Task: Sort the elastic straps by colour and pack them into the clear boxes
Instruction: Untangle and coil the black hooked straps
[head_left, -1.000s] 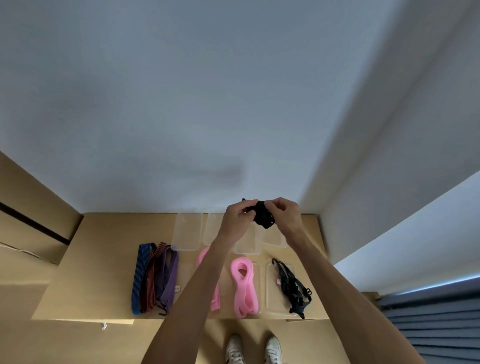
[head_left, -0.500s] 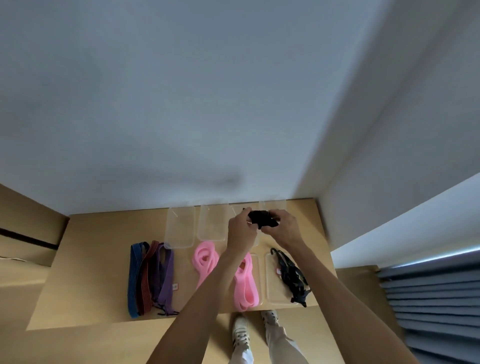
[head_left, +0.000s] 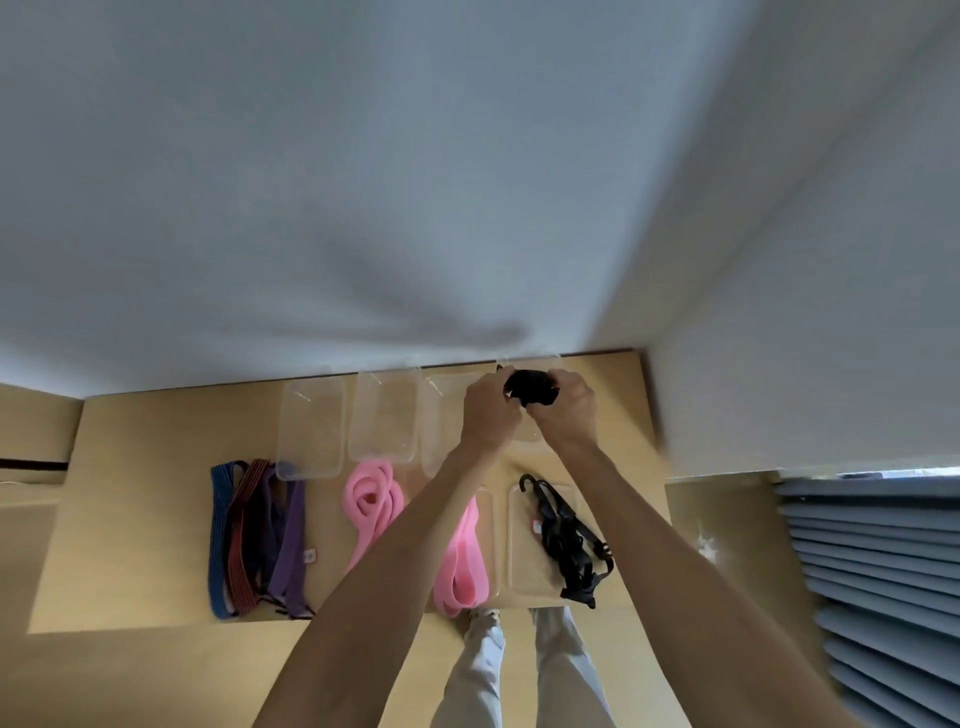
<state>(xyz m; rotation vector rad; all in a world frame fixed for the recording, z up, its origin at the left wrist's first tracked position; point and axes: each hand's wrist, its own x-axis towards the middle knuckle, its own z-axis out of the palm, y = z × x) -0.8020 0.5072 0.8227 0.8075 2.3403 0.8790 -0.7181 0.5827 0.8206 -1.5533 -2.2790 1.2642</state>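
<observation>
Pale walls back a tan counter (head_left: 130, 519) in my head view, where both my hands, left (head_left: 488, 410) and right (head_left: 563, 410), pinch a bunched black strap (head_left: 530, 387). It hangs directly above the far-right clear box (head_left: 527, 434), so I judge straight down is the move; both hands sit equally close.

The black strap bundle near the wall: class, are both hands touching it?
Touching. The head view shows the left hand and right hand gripping the black strap bundle from either side.
</observation>
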